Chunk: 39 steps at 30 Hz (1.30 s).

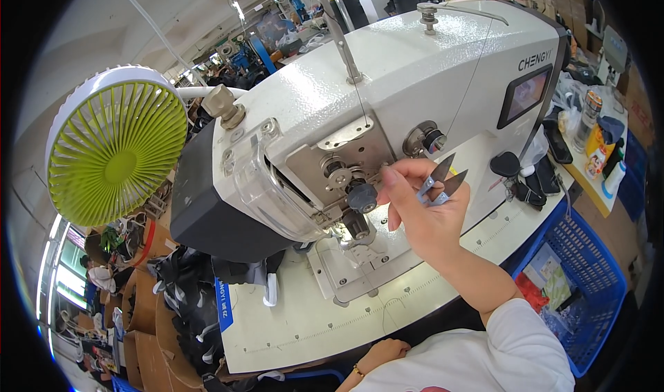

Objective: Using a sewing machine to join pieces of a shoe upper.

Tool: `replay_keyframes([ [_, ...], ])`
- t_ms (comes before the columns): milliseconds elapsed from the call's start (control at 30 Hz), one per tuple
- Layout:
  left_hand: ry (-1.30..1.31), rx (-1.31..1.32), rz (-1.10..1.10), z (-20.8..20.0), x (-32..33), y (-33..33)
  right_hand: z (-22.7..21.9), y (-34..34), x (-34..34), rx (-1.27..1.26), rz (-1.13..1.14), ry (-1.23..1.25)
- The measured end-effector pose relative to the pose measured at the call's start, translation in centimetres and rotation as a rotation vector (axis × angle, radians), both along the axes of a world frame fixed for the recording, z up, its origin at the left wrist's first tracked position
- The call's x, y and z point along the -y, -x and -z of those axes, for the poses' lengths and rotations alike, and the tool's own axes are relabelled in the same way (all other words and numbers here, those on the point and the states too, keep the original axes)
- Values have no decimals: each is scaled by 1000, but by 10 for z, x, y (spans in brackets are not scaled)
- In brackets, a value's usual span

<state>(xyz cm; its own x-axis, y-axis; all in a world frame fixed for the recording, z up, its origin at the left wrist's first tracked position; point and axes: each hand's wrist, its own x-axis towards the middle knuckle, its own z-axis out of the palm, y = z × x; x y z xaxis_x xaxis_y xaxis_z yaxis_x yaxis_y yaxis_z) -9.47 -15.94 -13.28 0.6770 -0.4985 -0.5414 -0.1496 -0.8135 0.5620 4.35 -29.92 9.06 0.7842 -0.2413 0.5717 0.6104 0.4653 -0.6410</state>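
Observation:
My right hand (436, 219) is raised in front of the white sewing machine (290, 87), closed around small thread snips (437, 184). Their two blades point up and away from the palm, apart at the tips. Thumb and forefinger pinch together beside the thread tension knob (362, 197); whatever fine thread they may hold is too small to make out. Dark thread runs down the machine's front to the metal tension plate (339, 153). Low in the picture, my left hand (387, 354) lies near the front edge of the pale sewing table (325, 333), its fingers mostly hidden.
A green-bladed fan (117, 150) stands left of the machine head. Black fabric pieces (183, 302) are heaped at the table's left end. A blue plastic basket (602, 281) is at the right, below a side table (588, 174) with bottles. Loose thread lies on the table.

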Motion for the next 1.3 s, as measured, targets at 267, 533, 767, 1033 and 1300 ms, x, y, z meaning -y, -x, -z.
replay_keyframes([
  [267, -64, 58, -27, -1, -3, 3, 4, -2, -2, -44, -15, 62],
  [533, -136, 125, -60, 4, -10, 13, 5, 4, 10, -107, -75, 202],
  [767, -155, 140, -81, 17, -22, 29, -1, 11, 10, 100, -54, 188],
  [1033, 92, -68, -48, 18, -51, 35, -7, 12, 6, 101, 54, 235],
  [1300, 514, -307, -251, -64, -100, 58, -5, 8, 3, 136, 109, 276],
])
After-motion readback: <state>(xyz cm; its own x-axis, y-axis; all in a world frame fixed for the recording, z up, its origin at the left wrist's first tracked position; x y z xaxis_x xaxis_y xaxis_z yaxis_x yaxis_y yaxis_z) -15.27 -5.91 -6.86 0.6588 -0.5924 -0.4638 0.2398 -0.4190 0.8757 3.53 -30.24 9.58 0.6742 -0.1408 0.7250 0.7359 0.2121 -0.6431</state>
